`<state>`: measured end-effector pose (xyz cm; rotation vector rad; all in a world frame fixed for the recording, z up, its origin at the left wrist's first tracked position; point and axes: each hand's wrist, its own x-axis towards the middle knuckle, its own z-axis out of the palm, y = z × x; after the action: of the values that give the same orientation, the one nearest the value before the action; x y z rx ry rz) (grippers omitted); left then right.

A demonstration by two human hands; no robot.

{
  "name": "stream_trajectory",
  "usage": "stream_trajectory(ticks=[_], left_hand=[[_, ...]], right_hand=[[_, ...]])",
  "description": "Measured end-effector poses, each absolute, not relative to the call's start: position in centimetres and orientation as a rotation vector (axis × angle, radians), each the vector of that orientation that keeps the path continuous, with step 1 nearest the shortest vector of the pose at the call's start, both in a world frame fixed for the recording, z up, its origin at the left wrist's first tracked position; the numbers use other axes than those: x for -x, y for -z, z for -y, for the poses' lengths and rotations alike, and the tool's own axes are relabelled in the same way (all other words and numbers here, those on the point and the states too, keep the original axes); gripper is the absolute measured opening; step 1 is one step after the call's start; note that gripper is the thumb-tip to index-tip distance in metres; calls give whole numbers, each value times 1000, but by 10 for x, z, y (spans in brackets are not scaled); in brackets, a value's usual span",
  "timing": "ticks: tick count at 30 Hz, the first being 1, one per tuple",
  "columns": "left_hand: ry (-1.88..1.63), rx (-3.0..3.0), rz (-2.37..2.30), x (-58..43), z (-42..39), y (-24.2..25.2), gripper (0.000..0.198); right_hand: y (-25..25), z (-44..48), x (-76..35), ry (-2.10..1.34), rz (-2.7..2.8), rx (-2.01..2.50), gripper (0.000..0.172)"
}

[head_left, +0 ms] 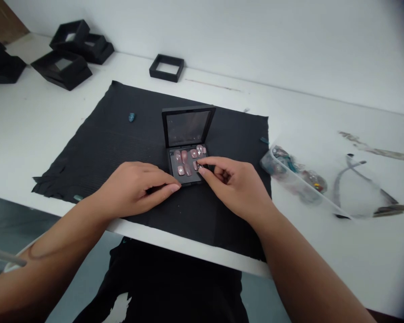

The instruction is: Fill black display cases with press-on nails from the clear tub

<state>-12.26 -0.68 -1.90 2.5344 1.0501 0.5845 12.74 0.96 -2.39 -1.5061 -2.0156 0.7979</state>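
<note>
A small black display case (188, 128) lies on the black mat, its clear-windowed lid standing up. Inside are several pink press-on nails (184, 157), some with white star shapes. My left hand (138, 186) has its thumb and forefinger pressed together at the case's front left corner, holding it. Over the case's right side, the thumb and forefinger of my right hand (237, 181) pinch a shiny press-on nail (199, 166); the fingertips partly hide it. The other right fingers are curled in.
The black mat (128, 139) covers the table's middle, with a blue nail (131, 117) on it. Black cases (62, 69) are stacked back left; another case (166, 74) stands behind the mat. At right are a clear plastic container (299, 179) of bagged pieces and eyeglasses (338, 188).
</note>
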Motion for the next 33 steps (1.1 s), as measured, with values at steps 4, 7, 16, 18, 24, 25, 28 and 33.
stream_trajectory(ticks=[4,7,16,18,24,25,28,33], left_hand=[[-586,-2539,-1046,122,7,18,22],[-598,-2530,-1034,122,8,18,22],[-589,-2531,-1023,122,7,17,23],[-595,-2556,-1023,122,9,19,23],[-620,-2596,-1004,131,9,25,23],[-620,-2597,-995,132,8,25,22],[-610,-2598,-1002,134,7,24,18],[-703,-2644,-954,131,9,17,23]], right_hand=[[22,-10,-124,-709,2086,1544,22],[18,-10,-125,-732,2117,1567,25],[15,-8,-134,-809,2138,1598,29],[16,-10,-132,-749,2122,1621,30],[13,-1,-123,-498,2150,1599,28],[11,3,-123,-448,2146,1550,27],[6,24,-132,-120,2110,1458,30],[2,52,-181,451,1878,1727,29]])
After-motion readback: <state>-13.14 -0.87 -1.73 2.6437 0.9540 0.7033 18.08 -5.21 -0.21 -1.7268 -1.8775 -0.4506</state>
